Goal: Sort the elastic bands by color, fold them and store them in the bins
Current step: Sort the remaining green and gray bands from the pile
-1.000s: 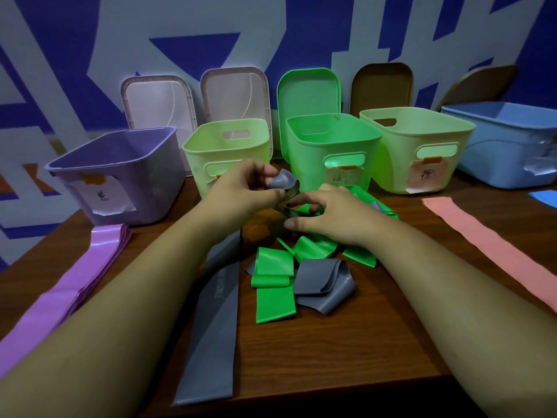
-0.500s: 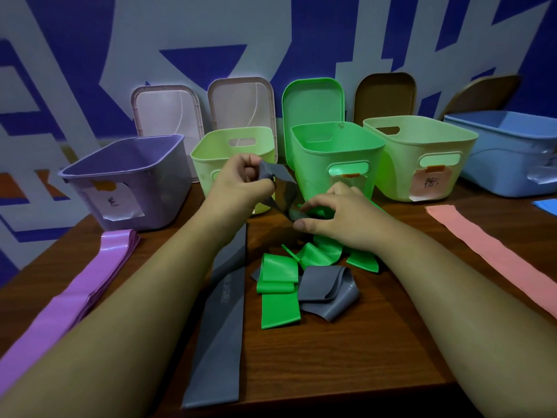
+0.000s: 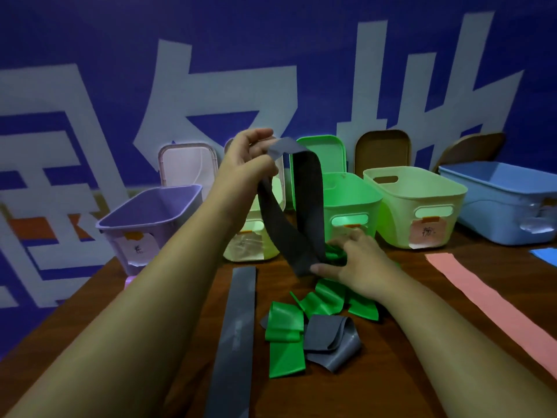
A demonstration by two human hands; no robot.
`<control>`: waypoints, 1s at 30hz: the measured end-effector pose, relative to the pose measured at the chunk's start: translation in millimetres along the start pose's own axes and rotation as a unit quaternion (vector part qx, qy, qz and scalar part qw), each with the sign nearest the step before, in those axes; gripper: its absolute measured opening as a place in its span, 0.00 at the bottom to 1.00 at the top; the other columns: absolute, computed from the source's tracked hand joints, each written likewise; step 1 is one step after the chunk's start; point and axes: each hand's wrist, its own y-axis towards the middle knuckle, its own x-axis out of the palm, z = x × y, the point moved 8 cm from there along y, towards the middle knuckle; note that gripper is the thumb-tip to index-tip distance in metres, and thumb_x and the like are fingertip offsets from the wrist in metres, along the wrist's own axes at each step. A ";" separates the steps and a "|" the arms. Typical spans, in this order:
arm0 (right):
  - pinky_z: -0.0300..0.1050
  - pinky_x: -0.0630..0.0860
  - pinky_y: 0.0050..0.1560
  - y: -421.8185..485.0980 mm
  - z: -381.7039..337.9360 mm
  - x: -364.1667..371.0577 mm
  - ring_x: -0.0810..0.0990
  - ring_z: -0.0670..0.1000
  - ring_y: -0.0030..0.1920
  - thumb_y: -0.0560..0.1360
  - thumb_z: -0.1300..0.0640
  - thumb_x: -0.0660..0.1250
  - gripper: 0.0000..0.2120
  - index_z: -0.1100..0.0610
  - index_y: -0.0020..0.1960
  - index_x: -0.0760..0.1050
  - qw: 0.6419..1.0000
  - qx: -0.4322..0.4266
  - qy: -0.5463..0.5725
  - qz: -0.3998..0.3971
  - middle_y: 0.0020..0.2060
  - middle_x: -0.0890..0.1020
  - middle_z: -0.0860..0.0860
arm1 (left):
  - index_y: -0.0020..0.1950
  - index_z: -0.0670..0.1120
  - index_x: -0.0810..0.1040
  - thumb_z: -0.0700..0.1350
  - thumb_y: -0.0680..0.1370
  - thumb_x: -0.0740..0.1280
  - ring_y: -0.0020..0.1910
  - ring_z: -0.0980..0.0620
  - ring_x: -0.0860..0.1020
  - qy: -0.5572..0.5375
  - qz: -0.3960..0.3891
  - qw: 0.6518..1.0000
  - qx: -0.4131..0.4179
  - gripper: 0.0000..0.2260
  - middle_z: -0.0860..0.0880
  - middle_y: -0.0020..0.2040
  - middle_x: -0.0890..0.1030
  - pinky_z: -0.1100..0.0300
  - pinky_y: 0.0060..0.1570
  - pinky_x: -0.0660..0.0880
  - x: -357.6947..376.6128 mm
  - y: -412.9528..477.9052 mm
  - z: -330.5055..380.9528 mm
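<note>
1. The grey band is the big thing here. It hangs as a long loop from my raised left hand down into the green bands heaped mid-table, in front of the green bin.
2. My left hand pinches the band's top end, thumb and fingers curled on it, up at lid height.
3. My right hand sits low on the heap, thumb and curled fingers pinching the loop's lower bend where it meets the green.
4. To do this well, I reckon: lift steadily and hold the green down so none rides up. Pull along the band, not sideways, because it's stretchy and could snap back or drag the heap.
5. Once it's free, I'd lay it beside the flat grey strip for folding. A folded grey one lies touching the green pieces.
6. Room now: a blue wall with huge white lettering, right behind the table.
7. The surface is a dark wooden table. The other bins in the back row are purple, pale green, cream and blue. Their labels are too blurred to read, so I can't tell which one takes grey.
8. Lids lean on the wall behind: a clear lid, a green lid and a brown lid.
9. Smaller bits: a pink band lies flat on the right, and a blue scrap sits at the edge.
</note>
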 end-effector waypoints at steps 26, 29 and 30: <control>0.43 0.75 0.56 -4.2 -14.6 0.9 0.78 0.42 0.57 0.75 0.42 0.77 0.15 0.45 0.44 0.72 0.966 -0.110 0.227 0.060 0.52 0.80 0.43 | 0.53 0.55 0.86 0.44 0.81 0.71 0.52 0.50 0.85 0.183 0.018 0.981 0.057 0.07 0.53 0.52 0.86 0.43 0.55 0.84 24.5 17.6 66.2; 0.42 0.71 0.49 -4.2 -15.0 -1.8 0.75 0.46 0.49 0.75 0.42 0.77 0.16 0.47 0.45 0.71 0.967 -0.117 0.210 0.085 0.46 0.77 0.46 | 0.53 0.55 0.86 0.45 0.81 0.71 0.52 0.49 0.84 0.223 0.002 0.973 0.065 0.05 0.52 0.52 0.85 0.44 0.56 0.84 24.4 20.4 73.2; 0.42 0.71 0.48 -3.5 -14.6 -2.0 0.74 0.47 0.48 0.76 0.42 0.77 0.16 0.48 0.45 0.71 0.967 -0.115 0.210 0.091 0.45 0.76 0.46 | 0.53 0.56 0.86 0.46 0.81 0.72 0.52 0.50 0.84 0.245 0.001 0.967 0.073 0.05 0.53 0.51 0.85 0.44 0.56 0.83 23.8 22.0 76.4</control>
